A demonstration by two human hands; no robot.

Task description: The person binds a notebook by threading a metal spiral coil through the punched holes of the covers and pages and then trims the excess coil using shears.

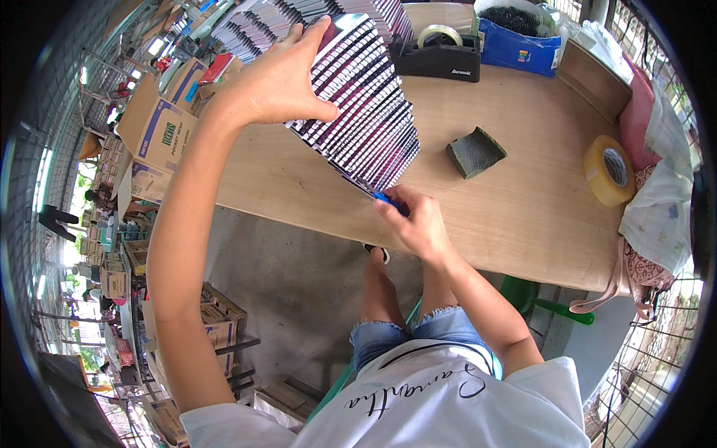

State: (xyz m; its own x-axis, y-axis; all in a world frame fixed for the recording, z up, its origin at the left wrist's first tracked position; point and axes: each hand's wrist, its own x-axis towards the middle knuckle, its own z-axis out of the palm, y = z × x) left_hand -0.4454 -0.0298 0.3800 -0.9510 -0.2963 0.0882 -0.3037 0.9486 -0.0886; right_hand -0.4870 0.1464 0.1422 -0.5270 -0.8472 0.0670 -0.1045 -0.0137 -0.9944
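A tall stack of spiral-bound notebooks [366, 104] lies on the table, its white and dark bound edges lined up in rows. Across its left part my left hand [287, 78] is spread, thumb on the bound edges and fingers reaching over toward the far side. My right hand [416, 222] is closed round a blue-handled tool [390, 201] that looks like small pliers. The tool's metal tip touches or nearly touches the near corner of the stack; its jaws are too small to make out.
Behind are more notebook stacks [258, 33], a black tape dispenser [441, 58] and a blue box [519, 46] of dark pieces. A small dark open box [478, 153] and a roll of tape [609, 170] sit to the right. Cardboard cartons [160, 127] stand left. The wooden table's [523, 246] near edge borders my legs.
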